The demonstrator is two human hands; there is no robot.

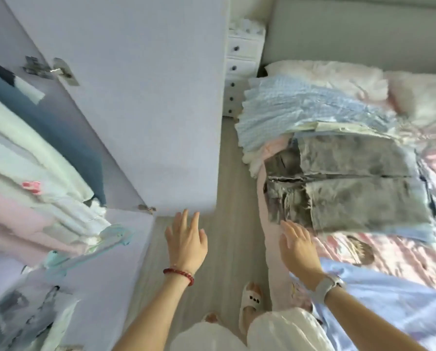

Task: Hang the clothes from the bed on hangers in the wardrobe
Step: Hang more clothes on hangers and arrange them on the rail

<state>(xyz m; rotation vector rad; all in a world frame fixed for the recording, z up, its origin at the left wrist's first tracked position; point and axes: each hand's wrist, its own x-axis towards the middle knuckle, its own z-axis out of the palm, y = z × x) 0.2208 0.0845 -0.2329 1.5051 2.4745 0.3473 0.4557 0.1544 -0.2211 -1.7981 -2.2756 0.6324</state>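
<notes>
A pile of folded clothes lies on the bed (389, 252) at the right, with grey denim jeans (348, 181) on top and a light blue textured garment (282, 107) behind them. My right hand (299, 247) reaches over the bed's near edge, fingers straight, just short of the jeans. Over the floor my left hand (186, 239) hovers, fingers spread, holding nothing. The open wardrobe (14, 153) at the left holds hung white, pink and blue garments. Pale blue hangers (103, 241) stick out below them.
The lilac wardrobe door (136, 97) stands open between wardrobe and bed. A white drawer unit (242, 62) stands behind it beside the bed. Pillows (333, 77) lie at the head of the bed. A narrow strip of wood floor (224, 236) runs between door and bed.
</notes>
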